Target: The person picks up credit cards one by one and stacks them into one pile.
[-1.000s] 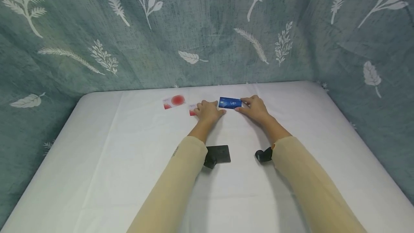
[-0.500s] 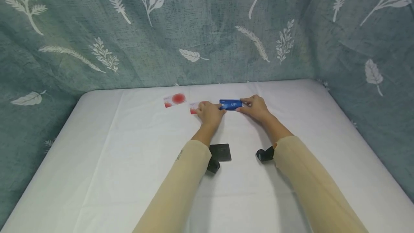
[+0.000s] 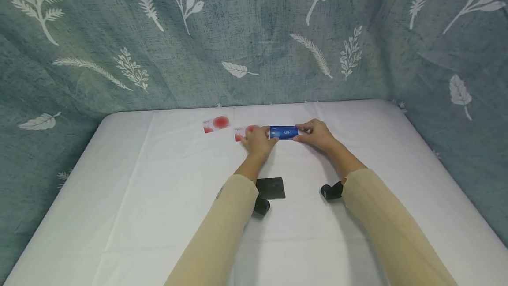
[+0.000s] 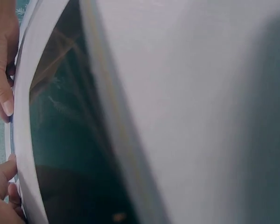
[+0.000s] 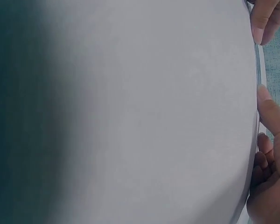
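A blue VIP card [image 3: 283,133] lies level between the two hands near the far edge of the table. My right hand [image 3: 319,135] pinches its right end, thumb at the near corner and a finger at the far one. At its left end my left hand [image 3: 258,141] holds the card in the same way, thumb near and forefinger far. Under the left hand's outer fingers a red and white card [image 3: 239,134] is partly hidden. In both wrist views the hands sit at the frame edge and the card shows only as a thin strip.
A second red and white card [image 3: 216,124] lies farther left on the white-covered table [image 3: 178,215]. A flat black rectangular object [image 3: 271,188] lies beside the left wrist, partly hidden by the sleeve. A green leaf-patterned curtain [image 3: 254,34] hangs behind the table.
The left hand has taken hold of the blue card's left end. The card has come slightly toward me and straightened, with the right hand still gripping its right end.
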{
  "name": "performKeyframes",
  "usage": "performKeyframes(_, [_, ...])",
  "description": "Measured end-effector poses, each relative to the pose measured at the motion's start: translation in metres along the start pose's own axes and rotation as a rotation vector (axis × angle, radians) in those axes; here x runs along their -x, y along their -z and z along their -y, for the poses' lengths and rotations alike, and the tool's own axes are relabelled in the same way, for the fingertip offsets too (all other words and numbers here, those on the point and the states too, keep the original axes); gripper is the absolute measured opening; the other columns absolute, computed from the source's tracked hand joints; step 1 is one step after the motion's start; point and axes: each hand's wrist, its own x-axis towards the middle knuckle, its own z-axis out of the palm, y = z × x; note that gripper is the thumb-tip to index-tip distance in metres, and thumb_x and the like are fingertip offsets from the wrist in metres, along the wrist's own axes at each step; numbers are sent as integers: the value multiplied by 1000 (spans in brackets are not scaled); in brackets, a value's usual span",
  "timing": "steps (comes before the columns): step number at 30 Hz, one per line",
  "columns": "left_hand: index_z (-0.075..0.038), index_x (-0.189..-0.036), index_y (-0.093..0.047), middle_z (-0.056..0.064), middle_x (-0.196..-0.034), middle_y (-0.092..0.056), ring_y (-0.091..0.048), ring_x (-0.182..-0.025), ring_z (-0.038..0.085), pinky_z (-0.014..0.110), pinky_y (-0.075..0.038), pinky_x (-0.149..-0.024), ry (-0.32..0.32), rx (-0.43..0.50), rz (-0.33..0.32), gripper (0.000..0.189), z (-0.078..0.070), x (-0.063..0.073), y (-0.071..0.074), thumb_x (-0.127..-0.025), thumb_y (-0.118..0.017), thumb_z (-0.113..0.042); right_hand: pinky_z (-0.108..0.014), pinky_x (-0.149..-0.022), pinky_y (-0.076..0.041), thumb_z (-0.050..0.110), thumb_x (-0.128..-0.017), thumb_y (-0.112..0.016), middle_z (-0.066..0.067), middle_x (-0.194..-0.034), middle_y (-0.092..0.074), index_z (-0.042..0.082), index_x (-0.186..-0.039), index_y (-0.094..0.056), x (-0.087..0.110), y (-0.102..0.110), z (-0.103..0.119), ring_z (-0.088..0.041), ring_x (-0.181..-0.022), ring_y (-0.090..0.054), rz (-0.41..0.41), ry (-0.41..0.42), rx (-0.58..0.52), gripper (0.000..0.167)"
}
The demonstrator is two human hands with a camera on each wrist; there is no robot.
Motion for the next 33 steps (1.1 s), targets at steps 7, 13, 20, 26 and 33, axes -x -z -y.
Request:
performKeyframes(7, [-24, -138, -51, 8, -130, -53, -38, -125, 29, 52, -22, -102, -36, -94, 114, 55, 2, 0, 6, -88, -63, -44, -42, -85, -41, 32, -82, -74, -20, -119, -51, 6, -130, -56, 1, 0, 0, -30, -99, -47, 25, 15, -10, 57])
performKeyframes(13, [-24, -142, -44, 10, -137, -46, -34, -127, 30, 51, -22, -102, -80, -129, 179, 58, 5, 1, 11, -90, -59, -46, -43, -87, -41, 34, -81, -74, -19, -120, -53, 9, -130, -57, 2, -1, 1, -30, -102, -47, 37, 0, -10, 58])
performKeyframes(20, [-24, -141, -47, 9, -134, -48, -35, -125, 30, 51, -21, -103, -101, -63, 173, 58, 8, 2, 13, -89, -61, -44, -43, -86, -40, 33, -82, -74, -20, -121, -52, 10, -133, -54, 3, 0, 3, -30, -102, -45, 48, 10, 2, 60])
performKeyframes(26, [-23, -137, -51, 6, -123, -54, -38, -121, 28, 50, -21, -102, -94, -5, 142, 56, 10, 1, 11, -86, -66, -41, -43, -88, -39, 31, -82, -74, -21, -123, -52, 8, -133, -54, 2, 0, 3, -30, -103, -45, 61, 14, -28, 60])
performKeyframes(33, [-21, -135, -54, 4, -111, -56, -39, -118, 27, 49, -22, -101, -90, 32, 134, 55, 11, 1, 12, -84, -69, -39, -44, -99, -35, 25, -81, -76, -15, -118, -53, 5, -131, -55, 1, -2, 1, -28, -108, -44, 63, -15, -119, 58])
